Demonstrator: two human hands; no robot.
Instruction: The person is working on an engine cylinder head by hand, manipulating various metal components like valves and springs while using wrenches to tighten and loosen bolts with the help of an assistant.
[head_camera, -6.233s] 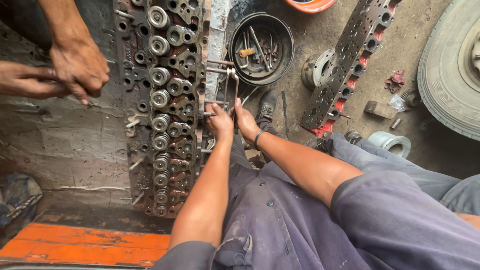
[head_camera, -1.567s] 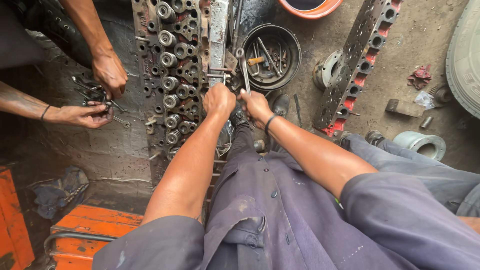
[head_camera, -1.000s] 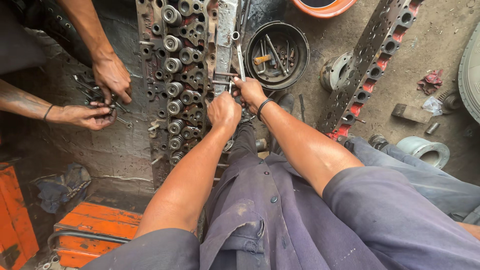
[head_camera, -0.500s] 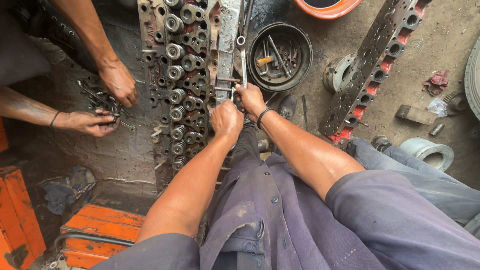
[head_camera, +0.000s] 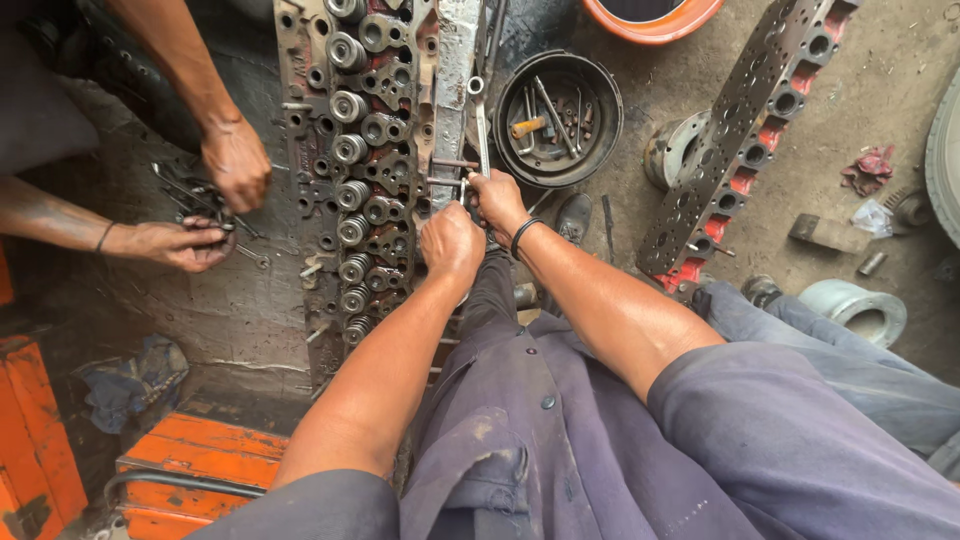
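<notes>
A long, greasy cylinder head with a row of valve springs lies on the floor in front of me. My left hand is closed near its right edge, beside a protruding stud. My right hand grips the lower end of a long wrench that points away from me along the head's edge. A dark band sits on my right wrist. What my left hand holds is hidden by its own fingers.
Another person's two hands handle small metal parts left of the head. A round black pan holds tools. A second cylinder head lies at right, an orange bucket at top, orange metal boxes at lower left.
Both my hands stayed at the studs on the head's right edge while my view shifted slightly. The other person's hands keep working on the small parts at left.
</notes>
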